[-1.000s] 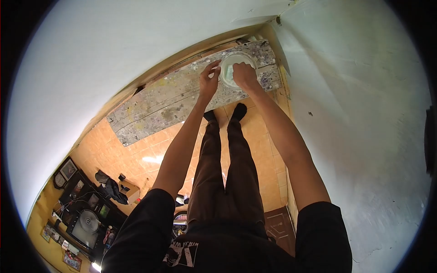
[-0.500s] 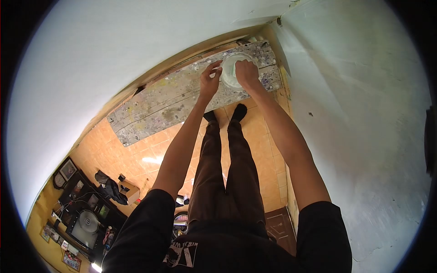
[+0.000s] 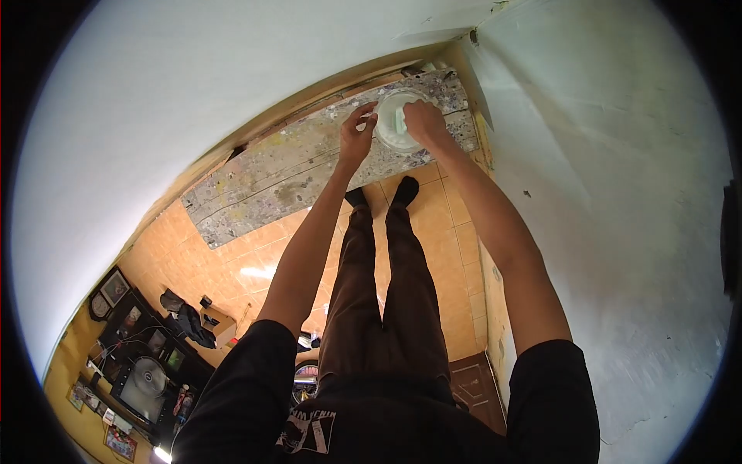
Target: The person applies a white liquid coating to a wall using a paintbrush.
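Work surface: one long wooden board [image 3: 270, 182], weathered grey, split lengthwise by a seam, spattered with paint, set along the base of a pale wall [image 3: 193, 100]. Second wall [image 3: 618, 193]: whitish, scuffed, at the right-hand end of the board. Floor [image 3: 456, 301]: orange tile, with a bright reflection. Lower left: dark cabinet with a round fan [image 3: 149, 375]; near it, a cardboard box [image 3: 224, 329]. Lower right: brown panelled door [image 3: 477, 390].

Round pale tub [image 3: 385, 141]: on the board, towards its right end; greenish patch inside, indistinct.

Left hand [image 3: 358, 135]: arm extended, just beside the tub's left rim; fingers half-curled, thumb parted from them; contact with the rim cannot be told.

Right hand [image 3: 425, 124]: arm extended, elbow bent outward; fingers clenched over the tub's right side; anything grasped is hidden.
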The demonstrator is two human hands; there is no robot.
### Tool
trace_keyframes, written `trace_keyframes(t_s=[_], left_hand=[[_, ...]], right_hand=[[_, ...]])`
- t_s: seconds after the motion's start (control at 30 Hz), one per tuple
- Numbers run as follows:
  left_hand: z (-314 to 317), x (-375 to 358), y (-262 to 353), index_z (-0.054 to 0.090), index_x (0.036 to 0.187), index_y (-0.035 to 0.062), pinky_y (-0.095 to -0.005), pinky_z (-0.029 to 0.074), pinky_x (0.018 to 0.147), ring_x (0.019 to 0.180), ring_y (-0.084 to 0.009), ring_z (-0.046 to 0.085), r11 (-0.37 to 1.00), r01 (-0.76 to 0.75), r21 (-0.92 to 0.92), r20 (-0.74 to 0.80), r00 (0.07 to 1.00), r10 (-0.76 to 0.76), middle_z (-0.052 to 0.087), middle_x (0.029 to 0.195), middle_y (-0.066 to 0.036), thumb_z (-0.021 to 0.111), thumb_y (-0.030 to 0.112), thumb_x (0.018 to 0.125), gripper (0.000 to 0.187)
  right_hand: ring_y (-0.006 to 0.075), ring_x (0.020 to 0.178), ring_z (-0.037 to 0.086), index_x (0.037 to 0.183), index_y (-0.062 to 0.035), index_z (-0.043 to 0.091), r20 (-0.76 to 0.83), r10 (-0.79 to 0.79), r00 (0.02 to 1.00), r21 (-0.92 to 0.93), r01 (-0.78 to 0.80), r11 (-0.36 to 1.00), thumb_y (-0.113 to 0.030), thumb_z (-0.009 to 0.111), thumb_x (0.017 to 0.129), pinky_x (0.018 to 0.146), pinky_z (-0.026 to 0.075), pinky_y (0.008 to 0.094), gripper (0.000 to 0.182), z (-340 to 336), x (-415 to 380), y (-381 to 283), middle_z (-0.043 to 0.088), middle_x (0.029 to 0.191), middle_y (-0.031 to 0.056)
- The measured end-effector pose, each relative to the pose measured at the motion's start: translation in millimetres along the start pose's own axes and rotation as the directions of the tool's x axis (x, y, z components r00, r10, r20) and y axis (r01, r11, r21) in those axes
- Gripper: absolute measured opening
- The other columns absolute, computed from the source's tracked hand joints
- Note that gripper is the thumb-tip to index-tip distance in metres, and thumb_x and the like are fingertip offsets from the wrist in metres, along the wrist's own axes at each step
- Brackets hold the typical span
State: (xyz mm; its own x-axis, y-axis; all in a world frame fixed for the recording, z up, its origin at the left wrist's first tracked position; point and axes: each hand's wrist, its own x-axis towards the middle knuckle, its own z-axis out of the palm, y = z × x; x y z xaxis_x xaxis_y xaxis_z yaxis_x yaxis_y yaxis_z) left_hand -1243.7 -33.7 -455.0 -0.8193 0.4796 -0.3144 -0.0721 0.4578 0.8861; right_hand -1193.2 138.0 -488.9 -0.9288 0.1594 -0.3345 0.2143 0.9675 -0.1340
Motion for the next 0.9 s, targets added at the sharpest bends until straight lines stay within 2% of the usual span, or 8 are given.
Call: trace_keyframes(t_s=[0.13, 0.23, 0.33, 0.43, 0.63, 0.73, 0.83, 0.9], left_hand=[[2.0, -0.5, 6.4, 0.058, 0.126, 0.02, -0.038, 0.05, 0.088, 0.103, -0.0227, 0.064, 0.998, 0.047, 0.029, -0.006, 0.999, -0.047, 0.063, 0.121, -0.006, 0.049, 0.037, 0.097, 0.035], [2.5, -2.2, 18.1, 0.062, 0.121, 0.0078, -0.0323, 0.05, 0.083, 0.096, -0.0197, 0.063, 0.996, 0.071, -0.06, -0.052, 0.996, -0.074, 0.065, 0.115, -0.011, 0.061, 0.014, 0.091, 0.03], [5.1, 2.1, -5.7, 0.058, 0.126, 0.0207, -0.0376, 0.05, 0.086, 0.092, -0.0222, 0.067, 0.997, -0.037, 0.061, -0.033, 0.999, 0.039, 0.066, 0.116, -0.006, 0.049, 0.038, 0.097, 0.035], [6.5, 0.2, -3.5, 0.057, 0.127, 0.0216, -0.0376, 0.05, 0.086, 0.091, -0.0222, 0.067, 0.998, 0.009, 0.061, -0.031, 0.999, -0.007, 0.066, 0.116, -0.006, 0.049, 0.039, 0.097, 0.036], [7.4, -0.5, -4.5, 0.057, 0.127, 0.0215, -0.0377, 0.05, 0.086, 0.092, -0.0228, 0.067, 0.998, 0.018, 0.052, -0.03, 0.999, -0.017, 0.066, 0.116, -0.005, 0.049, 0.038, 0.097, 0.035], [4.2, -1.5, 4.9, 0.057, 0.126, 0.021, -0.038, 0.05, 0.086, 0.093, -0.0235, 0.066, 0.998, 0.023, 0.053, -0.022, 1.0, -0.022, 0.066, 0.116, -0.006, 0.05, 0.036, 0.096, 0.035], [5.0, -0.5, 1.0, 0.058, 0.126, 0.0206, -0.038, 0.05, 0.086, 0.095, -0.0242, 0.066, 0.999, -0.035, 0.019, -0.039, 0.999, 0.036, 0.066, 0.115, -0.007, 0.05, 0.035, 0.096, 0.034], [3.1, -1.3, 4.6, 0.058, 0.126, 0.0205, -0.0382, 0.05, 0.086, 0.095, -0.0244, 0.066, 0.998, 0.027, 0.054, -0.017, 1.0, -0.026, 0.066, 0.115, -0.007, 0.05, 0.034, 0.097, 0.034]], right_hand=[[0.028, 0.075, 0.069, 0.083, -0.0074, 0.071, 0.014, 0.033, 0.999, -0.072, -0.032, 0.997, -0.008, 0.057, 0.081, 0.066, 0.056, 0.0382, 0.015, 9.4, 5.1, 0.8, 0.068, 0.078, 0.0115], [0.028, 0.075, 0.069, 0.08, -0.0073, 0.071, -0.059, -0.022, 0.998, -0.041, 0.02, 0.999, -0.007, 0.057, 0.081, 0.064, 0.056, 0.0377, 0.014, 7.6, -0.6, -0.5, 0.069, 0.078, 0.0118], [0.0291, 0.076, 0.069, 0.079, -0.0073, 0.071, -0.11, -0.049, 0.993, 0.003, 0.05, 0.999, -0.007, 0.057, 0.081, 0.066, 0.056, 0.0384, 0.014, 9.4, -2.9, 4.0, 0.068, 0.079, 0.0129], [0.0306, 0.079, 0.068, 0.081, -0.0078, 0.07, 0.059, 0.035, 0.998, -0.059, -0.032, 0.998, -0.01, 0.055, 0.082, 0.067, 0.054, 0.0404, 0.015, 2.9, 3.0, -0.6, 0.067, 0.081, 0.0144], [0.0279, 0.08, 0.069, 0.081, -0.0038, 0.069, -0.049, -0.118, 0.992, -0.018, 0.118, 0.993, -0.007, 0.062, 0.081, 0.065, 0.057, 0.0358, 0.008, -0.7, -6.0, -6.0, 0.068, 0.083, 0.0152], [0.0284, 0.08, 0.069, 0.08, -0.0037, 0.069, -0.001, -0.058, 0.998, -0.026, 0.058, 0.998, -0.007, 0.062, 0.081, 0.064, 0.057, 0.0364, 0.008, -3.0, -5.9, -7.2, 0.068, 0.083, 0.0151], [0.0286, 0.08, 0.069, 0.08, -0.0032, 0.068, -0.044, -0.001, 0.999, -0.052, -0.001, 0.999, -0.007, 0.062, 0.081, 0.064, 0.057, 0.0373, 0.008, 4.5, 0.8, -6.5, 0.068, 0.082, 0.0148], [0.0288, 0.081, 0.069, 0.08, -0.003, 0.068, -0.035, -0.019, 0.999, -0.023, 0.018, 1.0, -0.007, 0.062, 0.081, 0.065, 0.057, 0.0373, 0.007, 0.4, -2.4, -10.2, 0.068, 0.082, 0.0148]])
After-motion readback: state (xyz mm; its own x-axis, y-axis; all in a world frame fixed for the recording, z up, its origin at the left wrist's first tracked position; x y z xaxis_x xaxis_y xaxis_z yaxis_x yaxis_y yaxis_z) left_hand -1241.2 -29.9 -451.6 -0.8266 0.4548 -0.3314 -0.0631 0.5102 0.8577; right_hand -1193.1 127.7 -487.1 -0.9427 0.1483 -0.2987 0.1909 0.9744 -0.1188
